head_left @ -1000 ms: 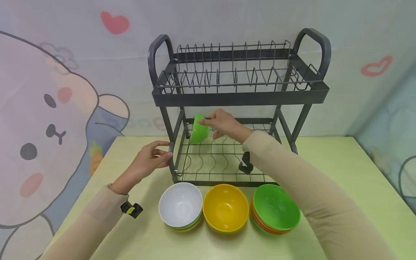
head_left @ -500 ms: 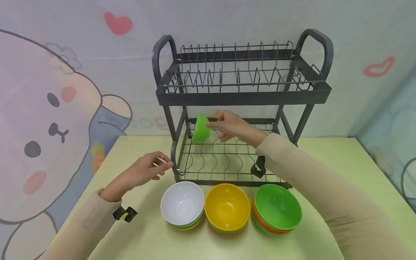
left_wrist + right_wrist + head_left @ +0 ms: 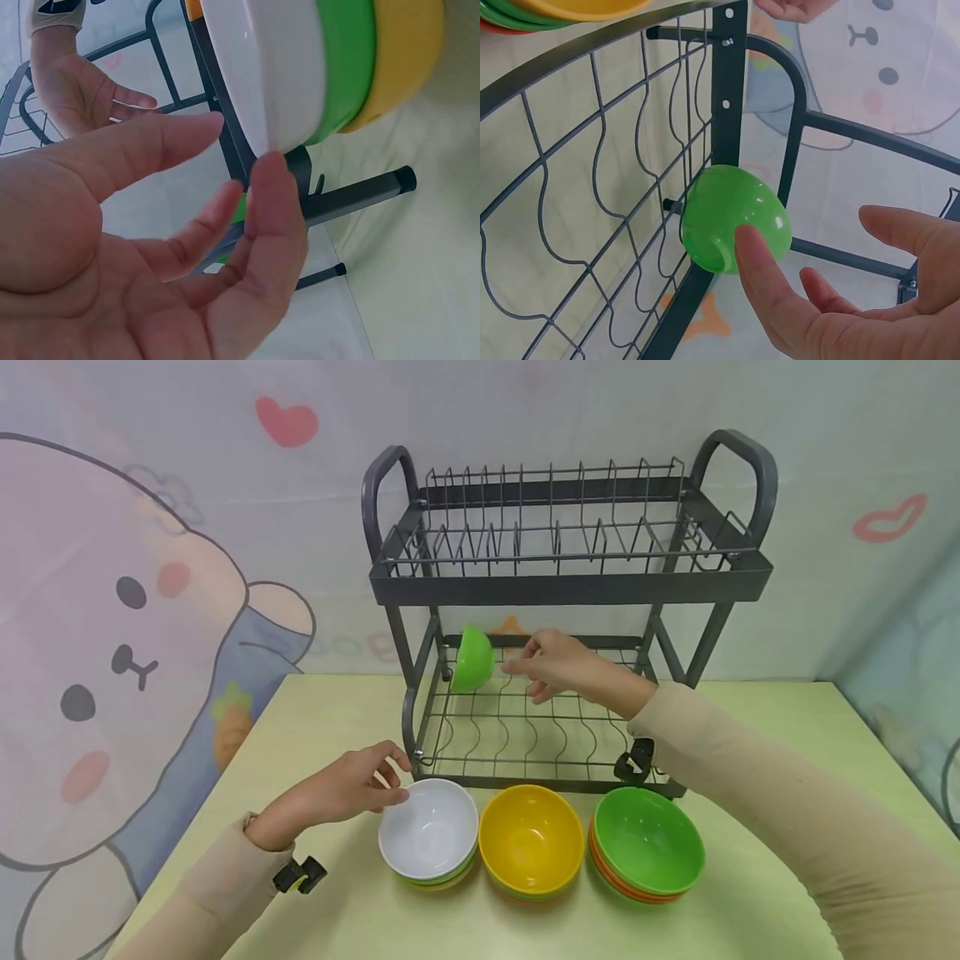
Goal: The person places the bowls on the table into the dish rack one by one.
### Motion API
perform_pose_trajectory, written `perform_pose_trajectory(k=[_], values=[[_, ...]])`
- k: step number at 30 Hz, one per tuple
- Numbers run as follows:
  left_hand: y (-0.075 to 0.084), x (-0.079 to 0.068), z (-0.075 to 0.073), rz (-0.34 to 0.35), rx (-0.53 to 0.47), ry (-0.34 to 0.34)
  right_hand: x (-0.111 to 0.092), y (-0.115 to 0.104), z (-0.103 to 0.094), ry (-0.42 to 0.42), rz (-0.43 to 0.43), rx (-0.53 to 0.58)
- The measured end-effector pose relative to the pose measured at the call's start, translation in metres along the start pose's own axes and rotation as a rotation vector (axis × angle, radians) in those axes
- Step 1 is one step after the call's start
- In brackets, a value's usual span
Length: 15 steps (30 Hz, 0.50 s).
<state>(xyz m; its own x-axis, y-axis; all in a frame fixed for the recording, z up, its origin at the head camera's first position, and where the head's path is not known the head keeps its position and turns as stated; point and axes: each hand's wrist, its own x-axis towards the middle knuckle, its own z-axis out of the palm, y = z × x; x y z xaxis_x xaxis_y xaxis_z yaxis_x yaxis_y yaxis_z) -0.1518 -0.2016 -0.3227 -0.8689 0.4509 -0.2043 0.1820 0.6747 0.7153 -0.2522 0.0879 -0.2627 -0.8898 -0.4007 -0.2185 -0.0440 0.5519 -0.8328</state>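
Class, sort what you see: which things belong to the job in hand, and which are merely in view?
Likely part of the job:
dish rack
green bowl, tilted on the lower tier
white-topped stack
yellow-topped stack
green-topped stack
right hand, near the tilted bowl
left hand, by the white-topped stack

Merely in view:
cartoon backdrop
dark cable-like curve, right edge

Grn bowl [image 3: 474, 662] on its side, L end of lwr rack [image 3: 611, 642]; wht bowl [image 3: 428, 831] upright atop stack [image 3: 349, 67].

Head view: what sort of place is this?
Probably a staged tabletop setup rather than a working kitchen: a two-tier dish rack and three stacks of bowls stand on a pale table, before a cartoon-printed backdrop.
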Motion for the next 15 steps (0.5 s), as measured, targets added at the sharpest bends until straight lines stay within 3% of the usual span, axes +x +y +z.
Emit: perform_pose_trajectory(k=[6, 15], values=[[-0.007, -0.002, 0.006, -0.05, -0.037, 0.022, -0.007, -0.002, 0.003, -0.026, -0.005, -0.007], [-0.011, -0.002, 0.011, -0.096, -0.049, -0.012, -0.019, -0.003, 0.004, -0.063, -0.054, -0.036]])
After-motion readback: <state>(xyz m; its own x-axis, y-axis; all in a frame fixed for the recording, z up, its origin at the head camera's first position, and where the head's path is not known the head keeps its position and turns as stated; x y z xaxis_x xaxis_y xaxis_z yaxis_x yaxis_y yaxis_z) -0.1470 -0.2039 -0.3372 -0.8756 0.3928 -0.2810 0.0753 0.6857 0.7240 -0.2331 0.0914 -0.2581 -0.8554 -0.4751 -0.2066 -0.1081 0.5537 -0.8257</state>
